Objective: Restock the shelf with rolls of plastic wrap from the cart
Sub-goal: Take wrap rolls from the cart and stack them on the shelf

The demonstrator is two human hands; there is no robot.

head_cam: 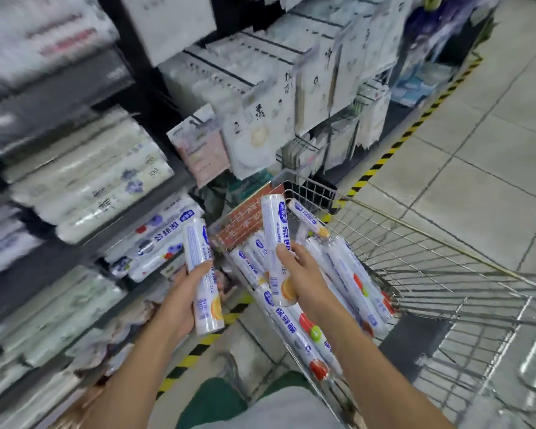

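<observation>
Grips a roll of plastic wrap (pixel 199 258) upright in the left hand (pixel 180 298), fingers and thumb curled round its lower half, out over the gap between cart and shelving. Holds a second roll (pixel 273 224) the same way in the right hand (pixel 302 274), just above the wire cart (pixel 430 274), with more rolls (pixel 341 280) heaped lengthwise against its left side. Risks dropping either one, judging by the slick film wrapper, the one-handed hold low on a tall cylinder and any hurried swing towards the shelf (pixel 84 243). Risks, too, knocking the shelved rolls (pixel 155 243), lying on their sides at the shelf front, and sending them off the edge while pushing new stock in. Stands on pale tiled floor (pixel 492 181) edged with yellow-and-black hazard tape (pixel 415 126) along the foot of dark store shelving. Faces hanging packets (pixel 254 131) on pegs beyond the cart, with stacked white packs to the left, much of that side smeared by motion blur.
</observation>
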